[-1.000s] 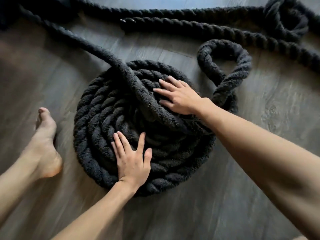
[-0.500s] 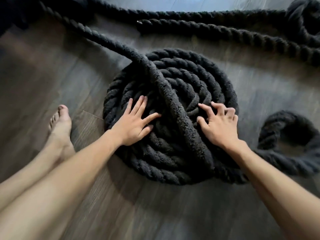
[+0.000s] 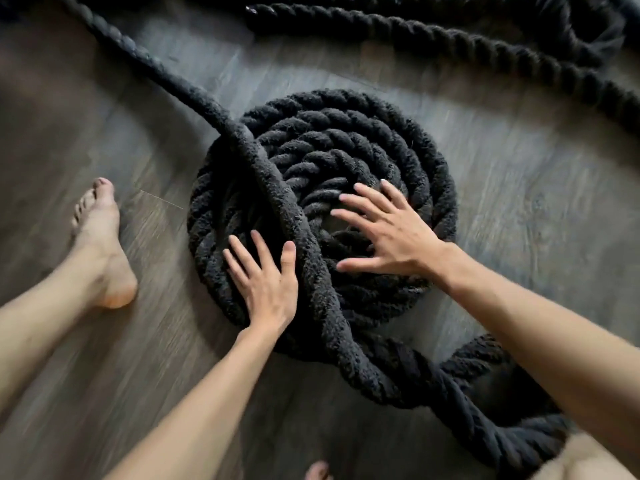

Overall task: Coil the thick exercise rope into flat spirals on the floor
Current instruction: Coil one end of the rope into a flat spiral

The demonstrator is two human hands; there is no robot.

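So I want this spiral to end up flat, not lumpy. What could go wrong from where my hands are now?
1. One strand lies across the top of the coil; winding on like this may leave a ridge.
2. The left hand and right hand only press flat, gripping nothing, so turns could slide apart.
3. The twisted loop at the near right may kink when drawn in.

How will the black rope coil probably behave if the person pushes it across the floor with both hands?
The coil would probably slide or turn as one heavy mass, since its thick turns lie packed tightly. The strand crossing over it would likely bend limply if lifted, since it drapes across the turns.
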